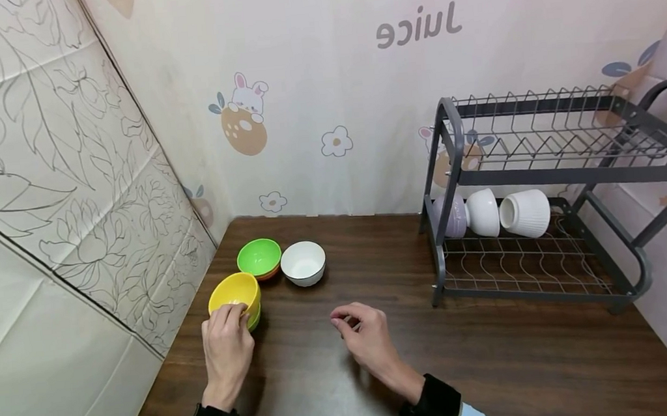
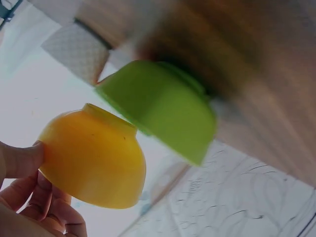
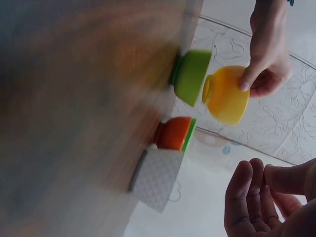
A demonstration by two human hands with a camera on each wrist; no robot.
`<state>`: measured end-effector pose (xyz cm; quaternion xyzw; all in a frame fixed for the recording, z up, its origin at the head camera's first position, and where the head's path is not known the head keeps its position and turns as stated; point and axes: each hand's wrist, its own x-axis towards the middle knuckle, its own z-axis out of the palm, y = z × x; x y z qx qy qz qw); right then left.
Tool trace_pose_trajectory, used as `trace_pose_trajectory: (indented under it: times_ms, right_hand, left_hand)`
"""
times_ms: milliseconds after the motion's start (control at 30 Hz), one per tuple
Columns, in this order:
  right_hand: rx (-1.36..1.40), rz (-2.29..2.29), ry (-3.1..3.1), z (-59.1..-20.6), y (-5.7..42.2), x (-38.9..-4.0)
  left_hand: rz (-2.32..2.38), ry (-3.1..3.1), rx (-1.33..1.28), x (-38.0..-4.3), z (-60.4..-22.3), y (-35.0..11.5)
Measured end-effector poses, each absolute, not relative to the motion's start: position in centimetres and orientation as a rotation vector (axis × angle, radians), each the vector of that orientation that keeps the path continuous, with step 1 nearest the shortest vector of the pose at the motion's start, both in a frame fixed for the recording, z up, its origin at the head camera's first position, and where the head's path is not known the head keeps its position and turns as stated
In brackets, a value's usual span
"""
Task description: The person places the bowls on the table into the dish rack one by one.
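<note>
My left hand (image 1: 226, 344) pinches the near rim of a yellow bowl (image 1: 233, 289) between thumb and fingers. The yellow bowl is raised just above a lime-green bowl (image 2: 160, 106) that stands on the table; a gap shows between the two in both wrist views. Behind them, a bright green bowl (image 1: 259, 256) is nested in an orange bowl (image 3: 173, 133). A white bowl with a patterned grey outside (image 3: 157, 177) sits beside that pair. My right hand (image 1: 367, 336) hovers over the table, fingers loosely bent, the thumb near the fingertips, holding nothing.
On the right of the brown wooden table (image 1: 382, 374) stands a dark two-tier dish rack (image 1: 543, 178). Its lower shelf holds a lilac cup (image 1: 455, 217) and two white cups (image 1: 526, 214) lying on their sides. Printed cloth walls border the table's back and sides.
</note>
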<state>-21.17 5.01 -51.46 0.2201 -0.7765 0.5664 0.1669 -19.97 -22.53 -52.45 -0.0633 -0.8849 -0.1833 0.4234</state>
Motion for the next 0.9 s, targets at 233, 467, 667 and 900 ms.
trace_pose_trajectory:
  times_ms: [233, 467, 667, 900]
  right_hand:
    - [0.672, 1.568, -2.197, -50.2, 5.4, -22.1]
    - [0.707, 1.541, -2.200, -49.7, 5.0, -22.2]
    - [0.739, 1.528, -2.179, -49.7, 4.6, -22.3]
    - [0.780, 1.529, -2.162, -49.8, 4.5, -22.3]
  left_hand:
    - [-0.487, -2.149, -0.249, -19.7, -50.7, -20.6]
    - [-0.502, -2.187, -0.288, -19.6, -50.1, -19.4]
    - [-0.510, -2.189, -0.327, -19.5, -50.2, -18.4]
    - [-0.522, -2.207, -0.374, -19.2, -50.1, -17.3]
